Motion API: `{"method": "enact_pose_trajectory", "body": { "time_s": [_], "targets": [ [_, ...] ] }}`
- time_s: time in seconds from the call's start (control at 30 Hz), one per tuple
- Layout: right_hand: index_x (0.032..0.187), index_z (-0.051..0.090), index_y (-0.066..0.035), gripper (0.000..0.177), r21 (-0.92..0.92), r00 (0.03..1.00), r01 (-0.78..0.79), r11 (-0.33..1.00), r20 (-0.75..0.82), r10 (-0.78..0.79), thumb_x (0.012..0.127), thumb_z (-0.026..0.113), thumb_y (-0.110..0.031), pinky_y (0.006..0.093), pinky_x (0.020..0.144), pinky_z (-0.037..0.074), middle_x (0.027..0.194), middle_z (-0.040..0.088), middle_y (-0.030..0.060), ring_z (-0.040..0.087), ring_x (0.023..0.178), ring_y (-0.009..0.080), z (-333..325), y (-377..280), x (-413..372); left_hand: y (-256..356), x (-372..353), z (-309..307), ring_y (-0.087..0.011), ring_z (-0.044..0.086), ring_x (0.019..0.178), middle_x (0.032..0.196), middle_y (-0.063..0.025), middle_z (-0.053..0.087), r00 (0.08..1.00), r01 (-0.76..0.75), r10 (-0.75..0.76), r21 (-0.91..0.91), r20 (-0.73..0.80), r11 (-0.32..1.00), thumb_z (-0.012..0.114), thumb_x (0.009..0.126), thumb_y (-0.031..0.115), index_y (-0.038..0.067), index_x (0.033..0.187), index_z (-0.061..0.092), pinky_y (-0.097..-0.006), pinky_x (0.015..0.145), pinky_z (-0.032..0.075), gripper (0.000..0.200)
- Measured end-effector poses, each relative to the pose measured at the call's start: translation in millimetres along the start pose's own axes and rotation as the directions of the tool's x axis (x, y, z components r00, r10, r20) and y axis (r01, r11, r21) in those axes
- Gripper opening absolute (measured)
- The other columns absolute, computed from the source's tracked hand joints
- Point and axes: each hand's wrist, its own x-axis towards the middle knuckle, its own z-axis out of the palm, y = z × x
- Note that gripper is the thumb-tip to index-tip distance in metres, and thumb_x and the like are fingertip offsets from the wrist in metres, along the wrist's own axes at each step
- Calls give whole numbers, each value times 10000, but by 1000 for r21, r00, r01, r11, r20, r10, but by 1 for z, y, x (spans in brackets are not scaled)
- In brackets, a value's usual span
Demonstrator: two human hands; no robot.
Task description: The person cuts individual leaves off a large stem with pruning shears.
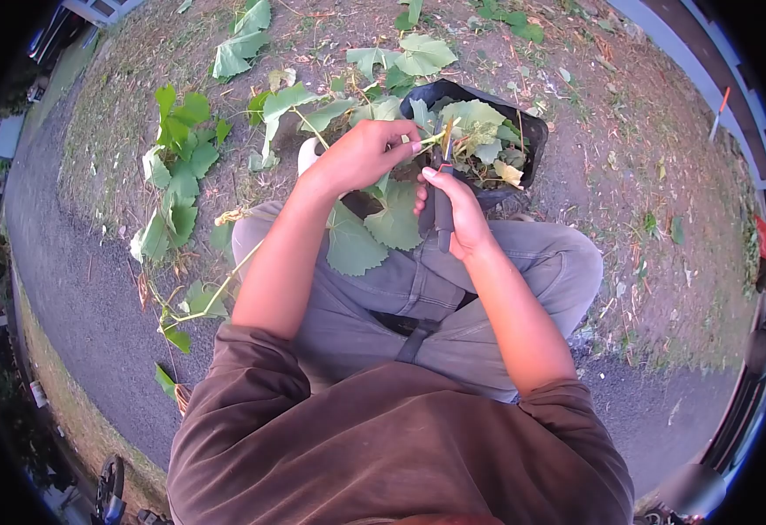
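My left hand [370, 153] is closed around a green vine stem [433, 140], its cut-looking end pointing right over a black container. Large lobed leaves [354, 241] hang from the vine below that hand, over my lap. In my right hand [462, 210] I grip pruning shears [442, 214] by their dark handles, blades pointing up. The blades overlap the stem in this view, just right of my left fingertips. Cut leaves and a yellowed one [507, 173] lie in the black container [538, 144], directly beyond the shears.
Leafy vine lengths [177, 188] lie on the ground to the left, and more leaves [422, 54] lie ahead. A long stem [225, 284] trails beside my left knee. Paved ground [68, 236] borders the dirt and grass. An orange-tipped stake [721, 109] stands far right.
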Motion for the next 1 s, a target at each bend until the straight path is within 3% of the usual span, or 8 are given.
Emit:
{"method": "enact_pose_trajectory", "body": {
  "time_s": [0.17, 0.33, 0.43, 0.5, 0.67, 0.77, 0.87, 1.0],
  "targets": [
    [1071, 664, -100, 291, 73, 1000, -5, 997, -19, 7, 999, 778, -359, 272, 683, 517, 840, 619, -17, 598, 720, 99, 3, 3, -1, 2, 1, 2, -103, 474, 687, 712, -64, 587, 1000, -7, 7, -4, -2, 1000, 681, 1062, 192, 28, 1105, 705, -348, 645, 444, 171],
    [1029, 678, -81, 310, -29, 995, 76, 997, -58, -78, 971, 836, -342, 281, 594, 509, 784, 612, -12, 591, 642, 102, 6, 2, -2, 3, 0, 2, -125, 499, 655, 692, -84, 606, 1000, 6, -5, 42, -22, 999, 671, 1067, 213, 42, 1105, 708, -359, 651, 461, 180],
    [999, 683, -76, 284, -31, 993, 94, 995, -73, -96, 977, 830, -318, 290, 597, 517, 775, 622, -6, 601, 639, 108, 7, 0, -3, 5, 0, 3, -193, 584, 629, 715, -116, 655, 997, -10, 17, 97, -72, 995, 667, 1067, 222, 52, 1124, 721, -384, 664, 493, 188],
    [997, 683, -73, 274, -7, 993, 87, 996, -77, -87, 980, 828, -306, 295, 598, 524, 775, 625, -3, 603, 638, 111, 6, 0, -3, 4, 0, 6, -391, 693, 706, 771, -203, 703, 986, -67, 94, 187, -135, 980, 656, 1048, 244, 63, 1110, 734, -487, 700, 543, 206],
    [972, 680, -73, 246, 44, 989, 98, 994, -113, -93, 988, 818, -277, 306, 600, 546, 779, 634, 2, 619, 640, 122, 2, 0, 0, 12, -6, 15, -414, 729, 802, 843, -211, 733, 977, -58, 137, 412, -166, 910, 647, 1051, 228, 80, 1178, 755, -509, 741, 561, 223],
    [1061, 693, -55, 264, 31, 990, 124, 992, -68, -122, 1012, 783, -298, 316, 697, 580, 846, 676, 24, 679, 740, 149, -1, -1, 1, 17, -7, 14, -420, 731, 813, 855, -217, 736, 970, -49, 143, 421, -194, 906, 645, 1050, 225, 84, 1206, 763, -509, 749, 565, 241],
    [1346, 640, -30, 425, 91, 996, 23, 996, 80, -31, 1069, 636, -353, 394, 995, 545, 1087, 731, 86, 709, 1077, 206, -3, -12, -1, 12, -7, 2, -407, 736, 809, 880, -220, 744, 981, -59, 116, 338, -153, 939, 646, 1053, 211, 85, 1251, 761, -484, 757, 569, 261],
    [1357, 637, -29, 403, 106, 988, -2, 994, 157, -15, 1047, 606, -285, 400, 1002, 537, 1121, 728, 90, 692, 1136, 204, -2, -13, -3, 11, -10, -15, -391, 743, 827, 924, -231, 753, 994, -92, 100, 192, -35, 977, 659, 1055, 197, 80, 1270, 768, -456, 773, 566, 268]
  ]
}}
